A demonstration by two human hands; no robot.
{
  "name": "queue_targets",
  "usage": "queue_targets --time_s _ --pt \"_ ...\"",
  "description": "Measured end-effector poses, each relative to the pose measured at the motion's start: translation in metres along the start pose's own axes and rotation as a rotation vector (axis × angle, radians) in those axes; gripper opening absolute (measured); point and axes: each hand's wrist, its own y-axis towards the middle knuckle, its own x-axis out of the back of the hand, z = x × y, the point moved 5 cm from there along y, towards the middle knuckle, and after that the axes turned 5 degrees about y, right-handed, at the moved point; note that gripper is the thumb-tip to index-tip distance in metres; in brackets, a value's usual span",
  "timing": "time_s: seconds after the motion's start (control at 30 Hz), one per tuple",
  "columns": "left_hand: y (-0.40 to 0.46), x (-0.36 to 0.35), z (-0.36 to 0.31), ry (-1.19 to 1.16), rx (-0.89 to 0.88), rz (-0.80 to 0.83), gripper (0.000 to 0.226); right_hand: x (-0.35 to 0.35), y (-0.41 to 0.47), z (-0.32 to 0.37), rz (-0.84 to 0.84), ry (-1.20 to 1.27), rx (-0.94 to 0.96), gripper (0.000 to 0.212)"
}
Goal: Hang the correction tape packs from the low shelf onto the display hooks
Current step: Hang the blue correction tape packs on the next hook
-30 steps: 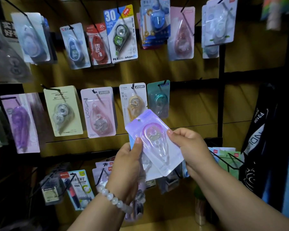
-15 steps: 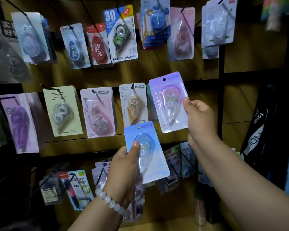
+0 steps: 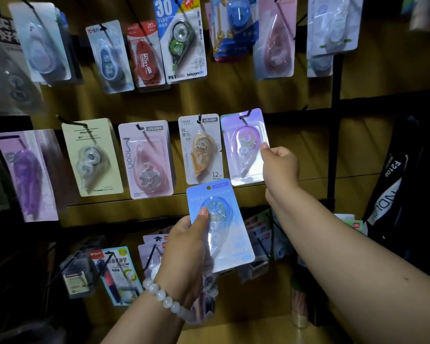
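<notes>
A purple correction tape pack point(image 3: 245, 147) hangs with its top hole on a black display hook point(image 3: 245, 114) at the right end of the middle row. My right hand point(image 3: 279, 167) pinches the pack's lower right edge. A blue correction tape pack point(image 3: 220, 227) is held upright below the middle row by my left hand point(image 3: 184, 247), thumb on its clear blister. A bead bracelet sits on the left wrist. The low shelf point(image 3: 233, 331) is a dim wooden strip at the bottom, mostly hidden by my arms.
Hooks on the wooden wall carry more packs: an orange one point(image 3: 201, 150) just left of the purple pack, a pink one point(image 3: 145, 160), a green-card one point(image 3: 92, 157). Further packs fill the top and bottom rows. A black bag point(image 3: 392, 175) hangs at right.
My right hand lifted the purple pack off the stack, moved it up and right, and its hole now sits on the hook. The left hand keeps the blue pack, slightly higher.
</notes>
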Motion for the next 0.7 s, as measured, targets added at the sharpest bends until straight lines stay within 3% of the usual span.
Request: queue_targets --time_s 0.1,0.23,0.4,0.47,0.7 --pt "-0.003 0.001 -0.003 -0.039 -0.020 0.014 0.028 0.000 0.006 -0.015 0.050 -0.097 -0.019 0.036" --pt "-0.002 0.007 -0.004 -0.020 -0.050 -0.009 0.026 0.019 -0.012 -0.029 0.062 -0.174 0.014 0.022" --pt "-0.008 -0.002 -0.006 -0.019 -0.075 0.056 0.023 0.020 -0.065 -0.049 0.452 -0.218 -0.209 0.036" --pt "-0.011 -0.005 -0.007 0.008 -0.092 0.074 0.024 0.020 -0.082 -0.052 0.530 -0.204 -0.247 0.039" --pt "-0.004 -0.007 -0.001 0.041 -0.072 0.071 0.029 0.025 -0.095 -0.049 0.534 0.011 -0.268 0.018"
